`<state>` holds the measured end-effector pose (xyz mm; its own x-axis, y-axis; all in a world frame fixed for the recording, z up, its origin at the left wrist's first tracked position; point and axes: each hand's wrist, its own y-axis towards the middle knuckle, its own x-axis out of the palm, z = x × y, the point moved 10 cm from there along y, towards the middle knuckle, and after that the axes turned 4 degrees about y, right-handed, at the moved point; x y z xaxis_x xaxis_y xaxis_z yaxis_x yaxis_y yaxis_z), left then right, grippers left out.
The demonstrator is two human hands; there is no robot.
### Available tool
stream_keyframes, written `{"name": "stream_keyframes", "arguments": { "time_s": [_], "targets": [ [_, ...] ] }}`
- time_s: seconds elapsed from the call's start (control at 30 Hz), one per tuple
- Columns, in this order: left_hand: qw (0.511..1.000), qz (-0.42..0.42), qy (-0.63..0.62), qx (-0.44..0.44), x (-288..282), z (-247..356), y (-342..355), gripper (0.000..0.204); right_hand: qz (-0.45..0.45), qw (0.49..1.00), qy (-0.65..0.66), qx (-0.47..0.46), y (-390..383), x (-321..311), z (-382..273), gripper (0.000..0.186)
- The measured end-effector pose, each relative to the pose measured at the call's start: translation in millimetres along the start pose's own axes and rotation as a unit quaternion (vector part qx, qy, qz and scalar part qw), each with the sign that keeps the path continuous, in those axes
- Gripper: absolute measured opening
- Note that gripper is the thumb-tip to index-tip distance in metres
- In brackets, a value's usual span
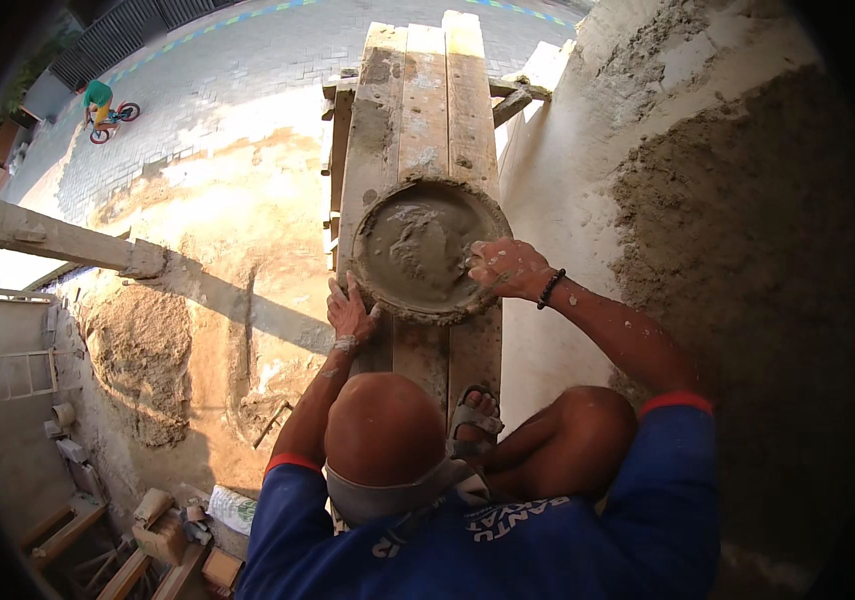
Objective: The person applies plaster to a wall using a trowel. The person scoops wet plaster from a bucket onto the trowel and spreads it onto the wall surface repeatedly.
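A round basin of wet grey mortar rests on wooden planks, its rim crusted with cement. My left hand lies against the basin's near left side, fingers stretched out along it. Over the right part of the basin, my right hand is closed with its fingertips at the mortar. Whatever it holds is mostly hidden by the fingers and the mix. Grey splashes mark both forearms, and a dark bead bracelet circles the right wrist.
My sandalled foot stands on the raised planks. To the right is a wall partly covered in rough wet plaster. A sand heap, a wooden beam and scrap blocks lie left. Far left, a person rides a small bike.
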<state>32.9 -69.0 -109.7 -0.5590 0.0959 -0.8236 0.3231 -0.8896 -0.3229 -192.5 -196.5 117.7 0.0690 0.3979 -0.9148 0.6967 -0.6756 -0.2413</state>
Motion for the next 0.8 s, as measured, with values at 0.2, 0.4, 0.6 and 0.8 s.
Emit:
{"name": "stream_keyframes", "arguments": {
  "time_s": [0.2,0.4,0.6,0.8],
  "targets": [
    [1.0,0.002,0.004,0.024,2.3,-4.3,0.5,0.104,0.105,0.994,0.026,-0.002,-50.3,-7.3,19.4,0.042],
    [0.999,-0.003,0.032,0.023,4.0,-3.5,2.5,0.111,0.145,0.988,0.031,0.034,-61.4,2.5,39.3,0.042],
    [0.997,-0.008,0.068,0.028,20.5,-25.1,13.3,0.112,0.117,0.987,0.055,0.092,-62.0,-0.7,35.6,0.048],
    [0.998,-0.024,0.046,0.028,38.0,-35.9,12.7,0.102,0.106,0.972,0.182,0.107,-88.2,-61.0,18.1,0.042]
  ]
}}
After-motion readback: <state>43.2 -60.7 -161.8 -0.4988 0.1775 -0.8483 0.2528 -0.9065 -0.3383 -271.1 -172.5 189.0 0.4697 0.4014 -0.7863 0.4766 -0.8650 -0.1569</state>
